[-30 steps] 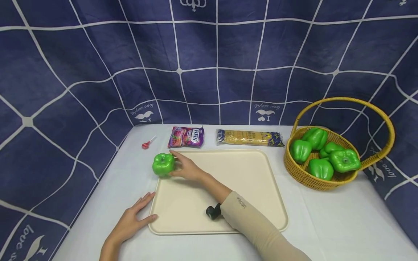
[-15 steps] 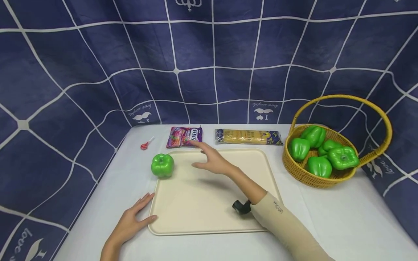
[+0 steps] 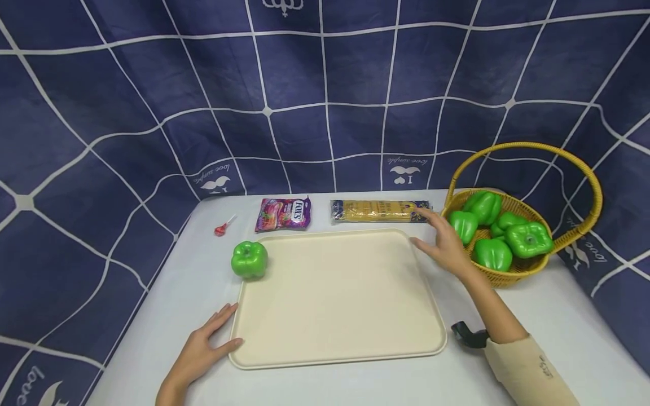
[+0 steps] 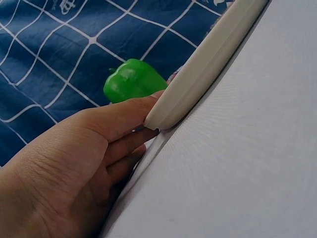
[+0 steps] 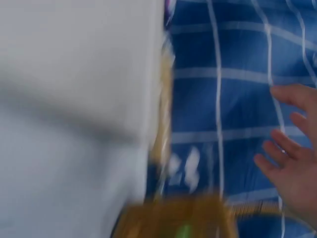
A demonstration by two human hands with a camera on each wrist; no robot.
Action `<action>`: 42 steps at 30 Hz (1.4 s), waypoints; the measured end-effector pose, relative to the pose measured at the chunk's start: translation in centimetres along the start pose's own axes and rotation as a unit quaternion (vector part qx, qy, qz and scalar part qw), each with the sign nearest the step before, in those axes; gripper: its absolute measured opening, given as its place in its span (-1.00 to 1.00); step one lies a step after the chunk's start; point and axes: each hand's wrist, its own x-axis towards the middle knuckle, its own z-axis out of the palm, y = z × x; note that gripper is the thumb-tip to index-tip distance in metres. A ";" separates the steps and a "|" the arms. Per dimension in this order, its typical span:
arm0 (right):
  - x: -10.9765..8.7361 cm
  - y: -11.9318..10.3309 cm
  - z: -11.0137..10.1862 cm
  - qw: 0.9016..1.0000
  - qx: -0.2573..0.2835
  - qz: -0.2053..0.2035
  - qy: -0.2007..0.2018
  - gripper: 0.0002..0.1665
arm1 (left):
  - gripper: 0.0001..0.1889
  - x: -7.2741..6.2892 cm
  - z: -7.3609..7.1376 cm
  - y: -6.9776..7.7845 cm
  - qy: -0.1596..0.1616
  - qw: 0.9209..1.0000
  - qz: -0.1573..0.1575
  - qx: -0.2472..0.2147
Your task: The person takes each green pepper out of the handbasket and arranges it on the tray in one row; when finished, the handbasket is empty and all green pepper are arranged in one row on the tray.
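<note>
My left hand (image 3: 203,345) touches the left edge of the cream tray (image 3: 337,299), thumb and fingertips spread along the rim. In the left wrist view the tray's rim (image 4: 198,74) meets the fingers of that hand (image 4: 74,153). A green bell pepper (image 3: 249,260) sits upright at the tray's far left corner. My right hand (image 3: 447,246) holds nothing and hovers with spread fingers between the tray and the wicker basket (image 3: 500,279). Several green bell peppers lie in the basket, one of them a pepper (image 3: 529,239) at its right side. The right wrist view is blurred.
Along the back lie a lollipop (image 3: 221,229), a purple candy bag (image 3: 283,214) and a yellow noodle pack (image 3: 373,211), partly behind the right fingertips. The basket's tall handle (image 3: 528,145) arches over it. A blue checked curtain (image 3: 355,73) surrounds the white table.
My right hand has let go of the green bell pepper at the tray's corner and moved right, across the tray to beside the basket. My left hand stays at the tray's edge.
</note>
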 end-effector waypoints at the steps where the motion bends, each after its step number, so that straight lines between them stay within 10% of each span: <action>1: -0.7 0.8 -0.9 1.000 -0.020 -0.001 0.018 -0.22 | -0.26 0.0 0.0 0.0 -0.001 1.000 0.000 0.000; 8: -4.8 4.8 -6.8 0.983 -0.136 -0.026 0.121 -0.14 | -0.25 -0.1 -0.1 0.0 -0.007 1.000 -0.008 -0.005; 16: -8.0 6.9 -11.6 0.970 -0.200 0.048 0.128 -0.15 | -0.27 -0.2 -0.3 0.3 -0.007 1.000 -0.005 -0.006; 33: -9.2 8.5 -13.4 0.973 -0.188 0.132 0.017 0.08 | -0.25 0.0 -0.2 0.2 -0.012 1.000 -0.017 0.001; 42: -9.1 7.8 -13.6 0.967 -0.212 0.137 0.035 0.11 | -0.25 0.0 -0.1 0.3 -0.011 1.000 -0.015 -0.005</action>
